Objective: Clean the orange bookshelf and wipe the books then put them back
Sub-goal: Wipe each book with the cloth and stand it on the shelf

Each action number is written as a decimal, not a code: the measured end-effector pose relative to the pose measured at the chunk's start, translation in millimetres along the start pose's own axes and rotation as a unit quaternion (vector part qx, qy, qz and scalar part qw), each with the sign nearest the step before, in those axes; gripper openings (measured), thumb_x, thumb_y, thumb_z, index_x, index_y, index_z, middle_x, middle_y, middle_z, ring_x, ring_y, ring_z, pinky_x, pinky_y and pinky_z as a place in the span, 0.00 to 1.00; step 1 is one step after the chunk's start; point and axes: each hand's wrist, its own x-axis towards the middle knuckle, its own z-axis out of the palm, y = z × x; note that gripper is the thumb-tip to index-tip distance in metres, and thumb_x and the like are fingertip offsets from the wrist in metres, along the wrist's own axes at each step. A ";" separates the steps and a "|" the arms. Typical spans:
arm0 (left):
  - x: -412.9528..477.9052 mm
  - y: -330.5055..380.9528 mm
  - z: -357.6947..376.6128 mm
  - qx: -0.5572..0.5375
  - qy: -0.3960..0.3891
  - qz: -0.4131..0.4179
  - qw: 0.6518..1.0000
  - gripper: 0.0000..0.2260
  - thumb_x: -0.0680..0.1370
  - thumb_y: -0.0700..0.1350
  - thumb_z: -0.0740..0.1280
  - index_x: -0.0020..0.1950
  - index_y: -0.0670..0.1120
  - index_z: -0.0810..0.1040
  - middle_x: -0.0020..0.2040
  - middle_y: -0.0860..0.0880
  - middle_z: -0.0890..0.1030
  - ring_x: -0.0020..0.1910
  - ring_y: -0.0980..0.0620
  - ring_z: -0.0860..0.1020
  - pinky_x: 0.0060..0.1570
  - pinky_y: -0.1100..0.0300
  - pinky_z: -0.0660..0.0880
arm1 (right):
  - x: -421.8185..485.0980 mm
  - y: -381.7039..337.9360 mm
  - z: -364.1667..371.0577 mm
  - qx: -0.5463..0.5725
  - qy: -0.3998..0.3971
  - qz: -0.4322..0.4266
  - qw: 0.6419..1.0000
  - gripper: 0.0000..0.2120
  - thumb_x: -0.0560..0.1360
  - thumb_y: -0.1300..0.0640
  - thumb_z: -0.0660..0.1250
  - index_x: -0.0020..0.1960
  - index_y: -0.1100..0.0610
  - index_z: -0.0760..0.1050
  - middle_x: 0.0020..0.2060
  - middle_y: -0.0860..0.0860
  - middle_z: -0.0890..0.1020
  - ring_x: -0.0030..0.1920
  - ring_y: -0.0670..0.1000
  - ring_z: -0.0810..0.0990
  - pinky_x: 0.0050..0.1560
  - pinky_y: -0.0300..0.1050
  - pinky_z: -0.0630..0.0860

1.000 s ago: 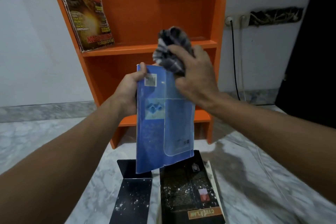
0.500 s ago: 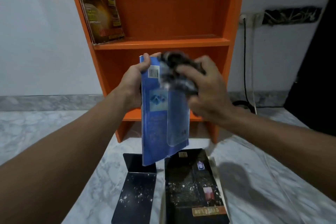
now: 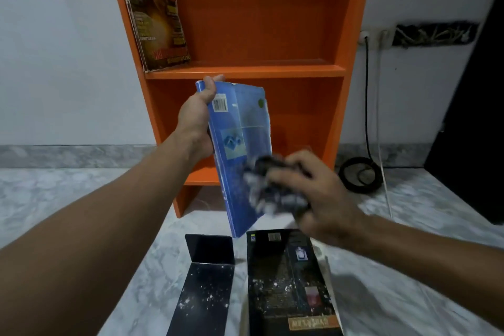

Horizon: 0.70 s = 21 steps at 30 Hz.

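Left hand (image 3: 195, 117) grips the blue paperback book (image 3: 240, 131) by its top corner (right hand (image 3: 319, 199) clutching a dark checked cloth (image 3: 272, 188)), so hard wiping could yank it loose.

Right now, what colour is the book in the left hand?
Blue, with a white barcode patch on the cover; the book is held by the left hand. Head view shows it.

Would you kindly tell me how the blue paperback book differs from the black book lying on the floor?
The blue paperback book is held near upright in the left hand; the black book lies flat on the marble floor. The right hand holds a dark checked cloth against the blue book; the black book is untouched and speckled white. Both are closed.
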 end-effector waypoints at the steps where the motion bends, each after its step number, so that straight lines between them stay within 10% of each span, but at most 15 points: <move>1: -0.9 -0.4 6.0 -0.006 0.000 -0.005 1.000 0.17 0.81 0.58 0.61 0.65 0.52 0.76 0.57 0.45 0.84 0.55 0.42 0.83 0.52 0.42 0.80 | 16.6 3.6 -0.1 0.006 0.047 0.032 0.998 0.23 0.71 0.61 0.70 0.63 0.47 0.73 0.49 0.53 0.73 0.48 0.54 0.73 0.46 0.49 0.74; 5: -6.1 1.7 47.7 -0.009 0.027 0.008 1.000 0.13 0.80 0.57 0.63 0.59 0.52 0.78 0.57 0.45 0.81 0.53 0.43 0.82 0.51 0.46 0.81 | 47.3 -14.5 18.7 0.066 -0.023 0.165 0.984 0.40 0.72 0.39 0.66 0.77 0.42 0.49 0.59 0.50 0.63 0.60 0.51 0.67 0.62 0.52 0.70; 7: -8.6 3.8 62.7 -0.005 0.047 0.010 0.999 0.10 0.79 0.56 0.66 0.53 0.52 0.80 0.53 0.46 0.81 0.53 0.42 0.82 0.53 0.44 0.80 | 40.6 -14.2 27.9 0.050 -0.043 0.195 0.979 0.49 0.70 0.45 0.71 0.77 0.41 0.40 0.63 0.53 0.63 0.61 0.53 0.68 0.59 0.52 0.72; 13: 2.3 4.2 58.5 0.115 0.085 0.056 0.988 0.30 0.75 0.61 0.68 0.74 0.49 0.70 0.71 0.47 0.73 0.68 0.45 0.73 0.64 0.47 0.71 | 45.5 0.8 11.4 0.187 0.097 0.236 0.949 0.34 0.74 0.66 0.69 0.73 0.45 0.61 0.45 0.42 0.79 0.38 0.41 0.79 0.36 0.37 0.76; 17: 12.0 -5.0 0.4 0.230 0.156 -0.036 0.960 0.41 0.71 0.65 0.70 0.76 0.43 0.65 0.73 0.45 0.71 0.69 0.43 0.71 0.60 0.51 0.69 | 45.9 10.0 -12.8 0.313 0.101 0.222 0.918 0.28 0.74 0.66 0.70 0.66 0.42 0.68 0.52 0.54 0.79 0.49 0.61 0.80 0.48 0.57 0.81; 21: 7.0 -10.8 -29.2 0.133 -0.035 -0.131 0.982 0.17 0.80 0.57 0.62 0.60 0.47 0.79 0.58 0.46 0.83 0.54 0.46 0.83 0.51 0.48 0.82 | 38.1 9.9 -14.7 0.392 0.134 0.211 0.885 0.25 0.75 0.70 0.69 0.62 0.45 0.72 0.56 0.51 0.81 0.56 0.58 0.80 0.54 0.57 0.80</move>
